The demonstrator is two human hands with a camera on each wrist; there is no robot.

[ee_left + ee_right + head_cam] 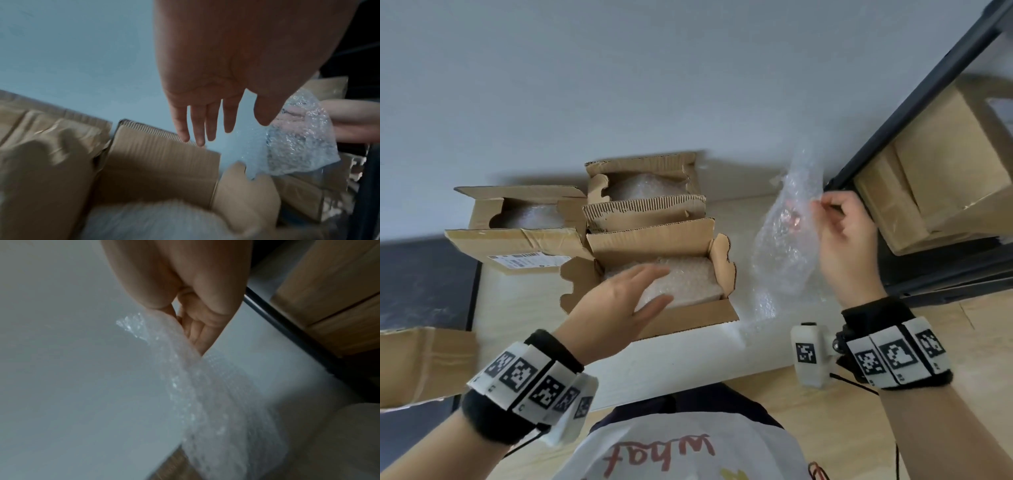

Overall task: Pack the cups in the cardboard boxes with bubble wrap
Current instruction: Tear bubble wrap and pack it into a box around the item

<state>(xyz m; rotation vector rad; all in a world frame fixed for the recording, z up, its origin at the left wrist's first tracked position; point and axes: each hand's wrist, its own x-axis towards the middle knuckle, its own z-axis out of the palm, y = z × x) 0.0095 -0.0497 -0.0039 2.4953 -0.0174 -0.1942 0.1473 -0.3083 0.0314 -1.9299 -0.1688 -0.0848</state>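
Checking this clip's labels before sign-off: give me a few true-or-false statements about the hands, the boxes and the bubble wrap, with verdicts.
1. The right hand pinches a loose sheet of bubble wrap. True.
2. The left hand grips a bare cup. False: its fingers are straight, over the bubble-wrapped bundle in the nearest box.
3. Three open cardboard boxes sit on the table, each with bubble wrap inside. True.
4. The nearest box has its flaps closed. False: they stand open.
5. The loose sheet lies left of the boxes. False: it is to their right.

Bubble wrap (678,281) hides each box's contents (cups unseen); left-wrist view blurs the near box (156,170).
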